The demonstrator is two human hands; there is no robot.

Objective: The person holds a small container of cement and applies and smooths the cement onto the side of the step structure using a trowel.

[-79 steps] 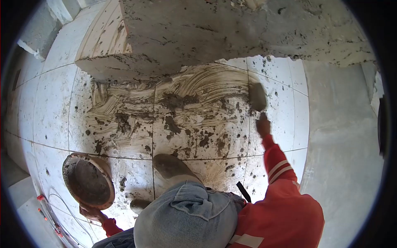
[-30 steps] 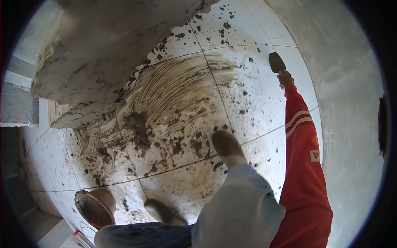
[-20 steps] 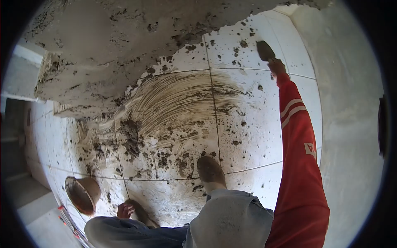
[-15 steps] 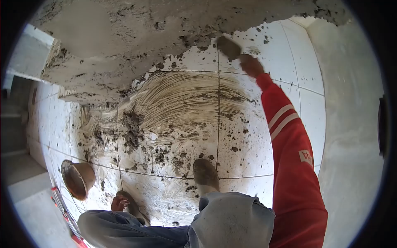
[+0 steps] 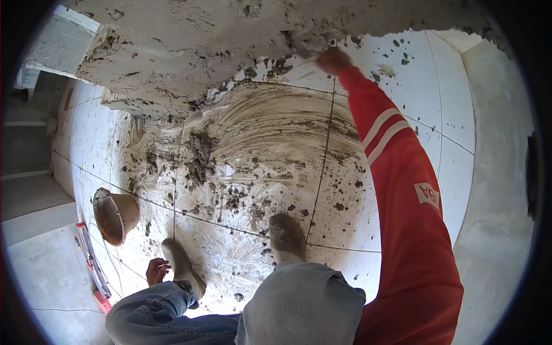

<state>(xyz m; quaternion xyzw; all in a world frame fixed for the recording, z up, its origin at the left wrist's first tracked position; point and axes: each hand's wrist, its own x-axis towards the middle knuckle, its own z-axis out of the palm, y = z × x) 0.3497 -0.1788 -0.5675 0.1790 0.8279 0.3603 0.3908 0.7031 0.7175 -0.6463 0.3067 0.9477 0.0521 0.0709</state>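
While our right hand [image 5: 334,61] grips the trowel [image 5: 306,53], blade just beyond its fingers, our left hand's [image 5: 157,271] fingers hang loosely parted, seemingly empty; below the right fingers, tiles [image 5: 411,86] are partly streaked, mortar lumps [image 5: 200,158] unscraped.

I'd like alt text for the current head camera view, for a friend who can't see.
The right hand, in a red sleeve, holds a trowel by a rough grey surface, over a dirt-smeared tiled floor. The left hand is near a boot; a bucket stands at left.
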